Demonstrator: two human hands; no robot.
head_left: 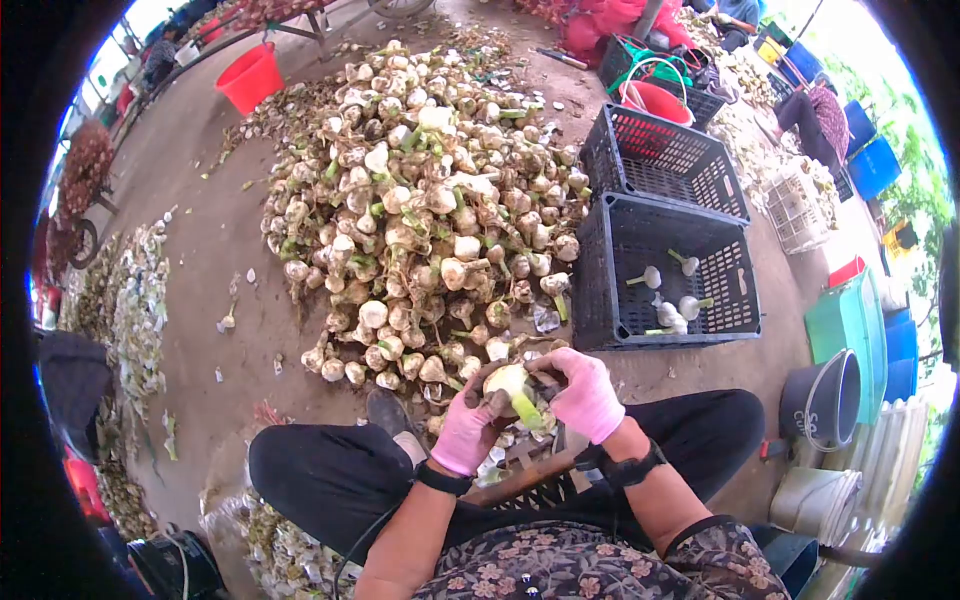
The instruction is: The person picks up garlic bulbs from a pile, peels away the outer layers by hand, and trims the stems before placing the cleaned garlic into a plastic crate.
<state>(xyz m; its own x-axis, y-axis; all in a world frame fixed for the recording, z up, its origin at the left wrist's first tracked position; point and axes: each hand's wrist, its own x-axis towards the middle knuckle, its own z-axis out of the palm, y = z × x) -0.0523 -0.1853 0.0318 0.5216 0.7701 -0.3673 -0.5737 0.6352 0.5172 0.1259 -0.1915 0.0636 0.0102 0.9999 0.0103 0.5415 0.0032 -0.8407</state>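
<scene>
A garlic bulb (506, 380) with a short green stem is held in front of my lap between both hands. My left hand (472, 428), in a pink glove with dirty fingertips, grips it from the left. My right hand (582, 397), gloved the same way, has bent fingers pressed against the bulb's right side. Some right fingertips are hidden. Beyond my hands rises a big heap of untrimmed garlic (420, 220). Several cleaned bulbs (672, 318) lie inside a black plastic crate (660, 341) at the right of the heap.
Another black crate (665, 118) stands behind the first, with a red bucket (660, 100) beyond it. Further left is a red tub (249, 78). A dark bucket (820, 398) stands at the right. Garlic skins (140, 310) litter the left floor. Other people (825, 120) sit farther back.
</scene>
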